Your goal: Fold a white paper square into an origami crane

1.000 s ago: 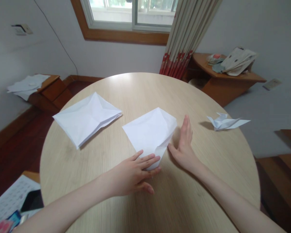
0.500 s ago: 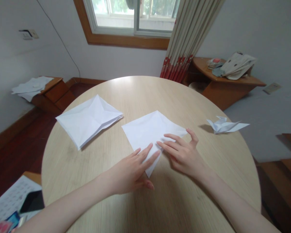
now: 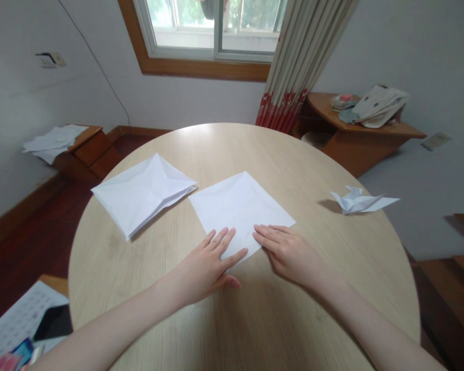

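Note:
A white sheet of paper (image 3: 242, 203), with faint creases, lies flat on the round table in front of me, one corner toward me. My left hand (image 3: 216, 263) rests open on its near left part, fingers spread and thumb apart, hiding the near corner. On the near right edge lies my right hand (image 3: 286, 250), its fingers stretched out together and pressed on the paper. Left of this sheet is a folded white paper (image 3: 139, 190) with layers showing along its near right edge. A folded paper crane (image 3: 358, 201) stands at the right of the table.
The round wooden table (image 3: 255, 144) fills the middle. At lower left are a printed sheet (image 3: 23, 309) and a black phone (image 3: 54, 323). Papers (image 3: 56, 139) lie on a low cabinet at left. A corner shelf (image 3: 348, 116) holds a cloth bag (image 3: 381, 103), beside the curtain (image 3: 294, 67).
The sheet has shifted slightly left and away from me, and its right side now lies flatter. My right hand's fingers have come together and flattened. My left hand moved slightly left.

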Action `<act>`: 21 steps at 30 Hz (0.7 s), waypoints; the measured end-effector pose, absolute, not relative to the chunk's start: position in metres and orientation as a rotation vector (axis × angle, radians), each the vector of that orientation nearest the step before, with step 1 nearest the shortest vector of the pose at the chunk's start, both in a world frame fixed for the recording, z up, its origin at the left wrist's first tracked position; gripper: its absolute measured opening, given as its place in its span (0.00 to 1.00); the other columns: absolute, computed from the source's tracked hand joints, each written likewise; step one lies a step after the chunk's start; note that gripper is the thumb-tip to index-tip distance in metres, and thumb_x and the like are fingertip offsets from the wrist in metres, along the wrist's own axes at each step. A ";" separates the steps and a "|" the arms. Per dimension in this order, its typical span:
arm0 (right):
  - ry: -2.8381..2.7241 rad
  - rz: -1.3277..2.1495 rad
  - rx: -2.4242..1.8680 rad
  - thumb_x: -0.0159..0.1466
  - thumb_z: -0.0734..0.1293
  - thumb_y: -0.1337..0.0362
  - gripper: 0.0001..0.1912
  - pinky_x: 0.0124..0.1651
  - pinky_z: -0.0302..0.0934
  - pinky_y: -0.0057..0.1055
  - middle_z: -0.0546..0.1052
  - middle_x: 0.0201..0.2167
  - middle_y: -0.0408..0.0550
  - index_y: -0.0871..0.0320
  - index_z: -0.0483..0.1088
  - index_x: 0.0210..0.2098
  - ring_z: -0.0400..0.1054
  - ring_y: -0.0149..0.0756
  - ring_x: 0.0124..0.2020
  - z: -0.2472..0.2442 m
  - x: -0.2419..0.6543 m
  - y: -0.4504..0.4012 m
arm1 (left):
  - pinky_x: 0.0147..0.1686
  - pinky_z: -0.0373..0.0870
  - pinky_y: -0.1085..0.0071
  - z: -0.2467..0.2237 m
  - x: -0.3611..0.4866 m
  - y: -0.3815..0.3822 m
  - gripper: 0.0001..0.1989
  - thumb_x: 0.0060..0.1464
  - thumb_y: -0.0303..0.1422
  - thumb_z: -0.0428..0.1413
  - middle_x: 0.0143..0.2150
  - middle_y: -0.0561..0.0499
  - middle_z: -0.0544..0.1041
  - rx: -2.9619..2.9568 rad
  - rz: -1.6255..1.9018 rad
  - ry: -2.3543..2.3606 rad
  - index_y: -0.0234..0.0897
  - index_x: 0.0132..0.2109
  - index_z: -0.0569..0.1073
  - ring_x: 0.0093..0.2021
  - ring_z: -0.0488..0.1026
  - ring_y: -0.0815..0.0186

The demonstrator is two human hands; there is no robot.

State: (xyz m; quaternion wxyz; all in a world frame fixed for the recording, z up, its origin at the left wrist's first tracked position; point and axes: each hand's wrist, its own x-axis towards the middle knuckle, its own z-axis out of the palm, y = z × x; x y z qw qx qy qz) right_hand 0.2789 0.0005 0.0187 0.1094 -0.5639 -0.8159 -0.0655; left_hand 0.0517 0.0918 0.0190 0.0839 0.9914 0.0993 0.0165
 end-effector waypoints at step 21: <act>-2.340 0.000 -1.832 0.65 0.64 0.65 0.23 0.58 0.62 0.53 0.65 0.61 0.60 0.61 0.64 0.60 0.58 0.54 0.62 0.015 0.276 -0.001 | 0.62 0.61 0.56 0.016 0.054 0.096 0.29 0.60 0.39 0.49 0.63 0.35 0.64 2.927 0.180 0.052 0.25 0.63 0.60 0.64 0.61 0.53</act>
